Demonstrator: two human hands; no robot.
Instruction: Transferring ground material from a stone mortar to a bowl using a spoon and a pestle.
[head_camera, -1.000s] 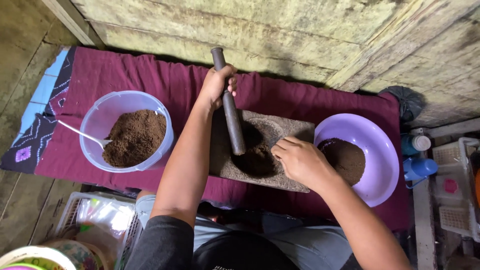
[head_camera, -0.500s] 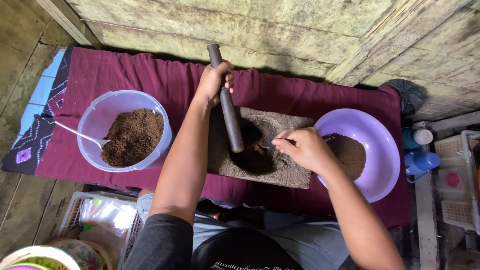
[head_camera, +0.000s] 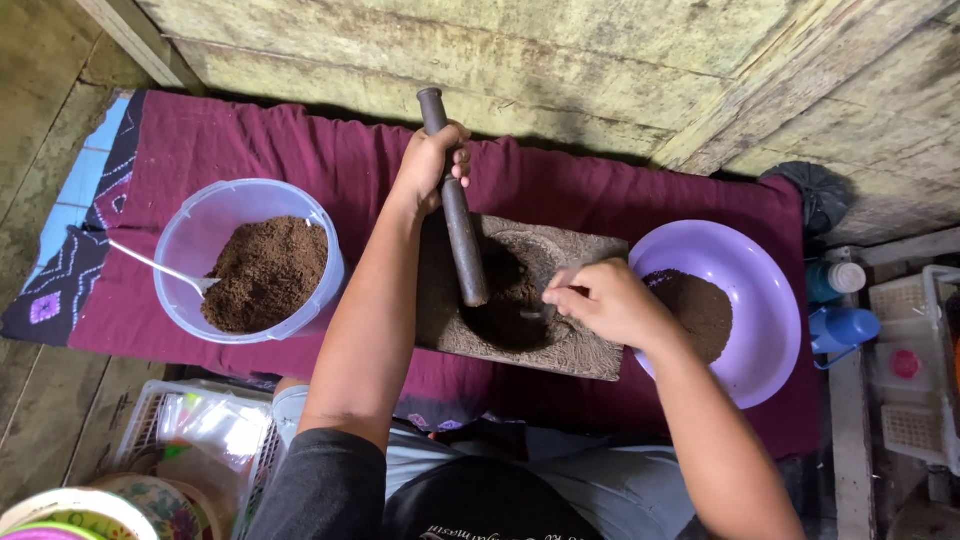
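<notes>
Pestle (head_camera: 458, 215) stands tilted in my left hand (head_camera: 432, 165), fist closed round its upper part, long axis running from the far top end down to its tip in the stone mortar (head_camera: 590, 350) mid-cloth (head_camera: 300, 150). Dark powder (head_camera: 500, 310) fills the mortar's hollow. My right hand (head_camera: 605, 300) pinches a small spoon (head_camera: 535, 312) there. Brown powder lies in the clear tub (head_camera: 200, 225) left and the purple bowl (head_camera: 760, 290) right.
</notes>
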